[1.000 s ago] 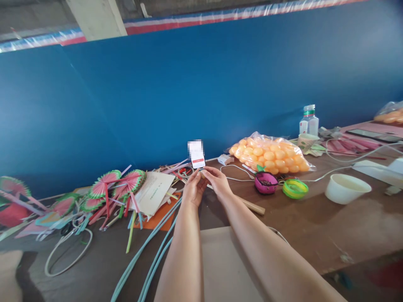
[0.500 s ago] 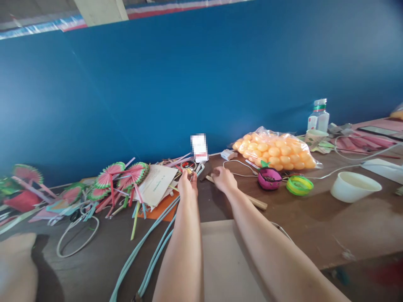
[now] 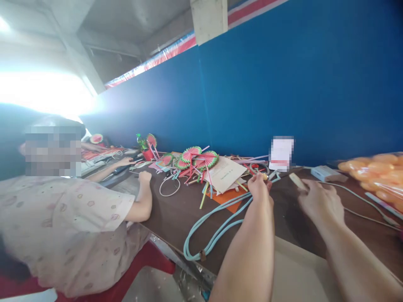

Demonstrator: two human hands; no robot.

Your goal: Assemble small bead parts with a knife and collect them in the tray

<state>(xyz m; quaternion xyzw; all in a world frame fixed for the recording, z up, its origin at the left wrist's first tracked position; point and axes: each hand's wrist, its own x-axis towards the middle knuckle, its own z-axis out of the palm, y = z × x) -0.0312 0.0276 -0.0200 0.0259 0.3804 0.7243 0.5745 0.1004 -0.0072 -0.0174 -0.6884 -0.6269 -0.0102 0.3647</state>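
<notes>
My left hand (image 3: pixel 260 187) is closed round a small round gold-coloured object (image 3: pixel 265 176), partly hidden by the fingers. Just behind it lie a white clip-like piece (image 3: pixel 276 176) and red-handled scissors (image 3: pixel 254 167). To the right, my right hand (image 3: pixel 321 203) grips a pale wooden stick (image 3: pixel 297 181), whose end sticks out to the left of the fingers. Light blue cords (image 3: pixel 214 237) loop over the table beside my left forearm. Red and green paper fans (image 3: pixel 191 154) and a printed paper sheet (image 3: pixel 225 173) lie left of my left hand.
A person (image 3: pixel 63 226) in a patterned shirt sits at the left, one arm on the table. A bag of orange balls (image 3: pixel 378 172), a white box (image 3: pixel 329 173) with a cable, and a small white card (image 3: pixel 281 154) stand along the blue partition (image 3: pixel 252 92).
The view has swung left, bringing the seated person into sight. My right hand has lifted the wooden stick from the table. My left hand still holds the round object.
</notes>
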